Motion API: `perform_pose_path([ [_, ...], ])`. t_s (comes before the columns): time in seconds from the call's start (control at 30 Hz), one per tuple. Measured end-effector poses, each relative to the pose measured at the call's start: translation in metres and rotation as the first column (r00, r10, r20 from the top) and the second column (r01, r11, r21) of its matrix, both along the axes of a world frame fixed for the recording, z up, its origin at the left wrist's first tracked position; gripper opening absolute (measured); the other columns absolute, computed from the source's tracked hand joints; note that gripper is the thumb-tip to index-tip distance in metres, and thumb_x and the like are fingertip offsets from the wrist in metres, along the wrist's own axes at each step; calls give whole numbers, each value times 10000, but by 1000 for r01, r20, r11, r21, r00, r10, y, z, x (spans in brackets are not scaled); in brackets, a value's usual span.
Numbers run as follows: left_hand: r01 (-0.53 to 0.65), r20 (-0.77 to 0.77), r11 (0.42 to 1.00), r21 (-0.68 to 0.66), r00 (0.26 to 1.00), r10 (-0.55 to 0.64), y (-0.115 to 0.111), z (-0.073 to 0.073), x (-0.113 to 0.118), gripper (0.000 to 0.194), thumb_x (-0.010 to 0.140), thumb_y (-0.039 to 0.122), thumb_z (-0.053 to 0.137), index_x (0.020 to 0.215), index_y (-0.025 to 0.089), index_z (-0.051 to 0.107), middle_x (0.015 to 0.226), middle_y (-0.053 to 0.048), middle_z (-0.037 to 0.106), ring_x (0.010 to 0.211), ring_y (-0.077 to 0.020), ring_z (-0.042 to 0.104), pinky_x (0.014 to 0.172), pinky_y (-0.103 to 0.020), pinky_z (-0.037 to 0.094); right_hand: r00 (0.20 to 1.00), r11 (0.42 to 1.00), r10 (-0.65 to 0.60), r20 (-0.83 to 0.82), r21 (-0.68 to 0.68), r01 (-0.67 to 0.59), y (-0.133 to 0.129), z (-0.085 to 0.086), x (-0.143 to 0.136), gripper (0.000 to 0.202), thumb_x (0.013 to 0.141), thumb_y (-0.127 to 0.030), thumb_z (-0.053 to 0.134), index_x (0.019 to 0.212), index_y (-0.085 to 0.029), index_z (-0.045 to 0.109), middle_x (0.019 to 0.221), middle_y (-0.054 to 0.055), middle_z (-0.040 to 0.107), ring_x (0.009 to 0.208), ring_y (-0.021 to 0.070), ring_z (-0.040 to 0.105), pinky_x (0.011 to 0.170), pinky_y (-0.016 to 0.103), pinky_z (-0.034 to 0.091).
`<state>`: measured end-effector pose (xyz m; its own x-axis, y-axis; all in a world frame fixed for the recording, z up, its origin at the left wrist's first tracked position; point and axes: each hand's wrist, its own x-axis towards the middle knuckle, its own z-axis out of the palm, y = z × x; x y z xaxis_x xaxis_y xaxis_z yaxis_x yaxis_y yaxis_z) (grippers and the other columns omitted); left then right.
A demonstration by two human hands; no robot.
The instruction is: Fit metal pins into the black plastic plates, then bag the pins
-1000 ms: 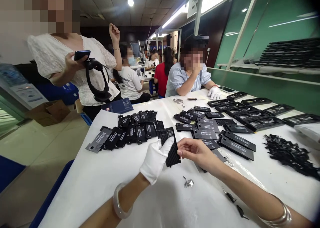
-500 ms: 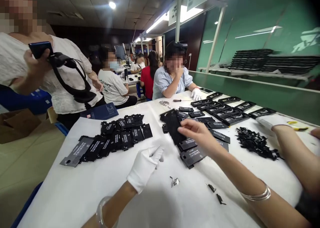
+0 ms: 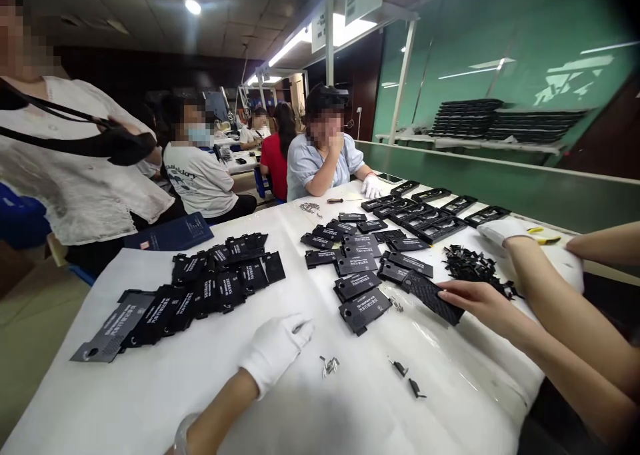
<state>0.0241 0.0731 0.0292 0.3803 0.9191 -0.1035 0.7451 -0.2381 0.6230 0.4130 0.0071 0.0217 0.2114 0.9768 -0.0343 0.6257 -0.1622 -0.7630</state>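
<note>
My left hand (image 3: 276,350), in a white glove, is closed above the white table, fingers curled toward the thumb. Whatever it may hold is too small to make out. Just right of it lie several small metal pins (image 3: 329,366). My bare right hand (image 3: 467,298) grips one end of a black plastic cover plate (image 3: 431,295) with a textured face, tilted beside a group of printed black cover plates (image 3: 365,308). More printed plates (image 3: 200,292) overlap in rows on the left. Two small black clips (image 3: 407,378) lie toward the front.
Black frames (image 3: 430,218) stand in rows at the back right. A heap of small black parts (image 3: 473,268) lies near a co-worker's gloved hand (image 3: 505,232) and yellow-handled pliers (image 3: 545,238). A person (image 3: 325,155) sits opposite; another (image 3: 90,162) stands at left beside a blue folder (image 3: 173,232).
My right hand has moved right with the black cover plate, from over the plate group to its right side. My left hand keeps its closed pose. The whole view has shifted.
</note>
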Motion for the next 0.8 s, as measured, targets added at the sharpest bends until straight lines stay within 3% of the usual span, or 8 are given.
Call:
perform_pose_path([
  [0.17, 21, 4, 999, -31, 1000, -21, 0, 1, 0, 354, 850, 434, 414, 656, 196, 592, 631, -4, 584, 595, -135, 502, 567, -230, 299, 985, 994, 102, 140, -55, -95, -3, -14, 9, 446, 784, -541, 544, 972, -172, 710, 982, 92, 703, 887, 288, 638, 785, 342, 491],
  [0.3, -6, 28, 1000, -21, 1000, 7, -1, 0, 0, 349, 835, 437, 433, 659, 198, 617, 632, -7, 592, 592, -137, 501, 569, -226, 303, 961, 992, 114, 252, -83, -95, -1, -17, 10, 430, 811, -508, 502, 1003, -179, 701, 976, 91, 702, 845, 268, 642, 730, 322, 488],
  [0.6, 20, 16, 999, 25, 1000, -20, -1, -3, -1, 329, 838, 413, 440, 680, 207, 643, 633, -10, 597, 590, -136, 498, 571, -235, 296, 803, 991, 129, 582, -60, -116, -9, -19, 2, 377, 872, -430, 407, 997, -227, 700, 1000, 89, 653, 728, 214, 628, 588, 301, 450],
  [0.73, 36, -35, 998, 53, 999, -35, -1, -3, -2, 326, 853, 400, 423, 686, 210, 629, 639, -3, 591, 576, -129, 466, 560, -249, 270, 685, 993, 51, 726, 34, -110, -7, -11, -7, 361, 857, -439, 438, 942, -225, 716, 973, 97, 667, 890, 272, 614, 586, 306, 449],
  [0.8, 54, -75, 996, 66, 996, -49, -2, -2, -2, 334, 863, 394, 408, 690, 203, 621, 644, -4, 593, 572, -125, 460, 566, -255, 265, 679, 989, 28, 733, 79, -125, 1, 2, -25, 367, 877, -443, 409, 967, -243, 703, 975, 76, 667, 849, 250, 623, 543, 287, 433],
])
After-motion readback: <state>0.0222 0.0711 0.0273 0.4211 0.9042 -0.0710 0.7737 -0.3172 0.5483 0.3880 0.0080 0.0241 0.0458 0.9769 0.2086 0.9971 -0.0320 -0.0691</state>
